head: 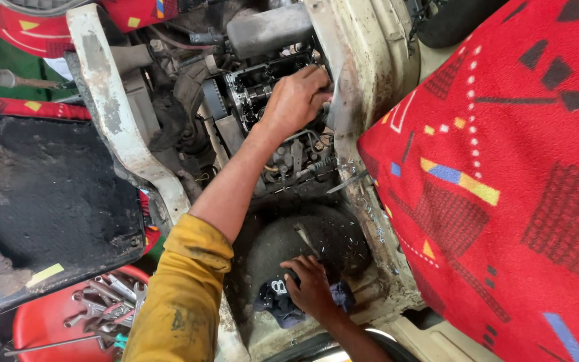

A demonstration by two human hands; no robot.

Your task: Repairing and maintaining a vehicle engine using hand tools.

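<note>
My left hand (295, 100), on an arm with a yellow sleeve, reaches into the open engine (256, 94) between the cream body panels. Its fingers curl against the engine's right side next to the toothed belt and sprockets, and the fingertips are hidden. My right hand (311, 288) is lower down, pressed on a dark blue cloth (277, 305) with its fingers bunched into it. The cloth lies on the dusty grey hump (283, 245) below the engine.
A red patterned seat cushion (504, 188) fills the right side. A black dirty mat panel (48, 194) lies at the left. A red basin (41, 322) with several wrenches sits at the bottom left. Metal shavings and a thin metal strip (346, 182) lie on the right ledge.
</note>
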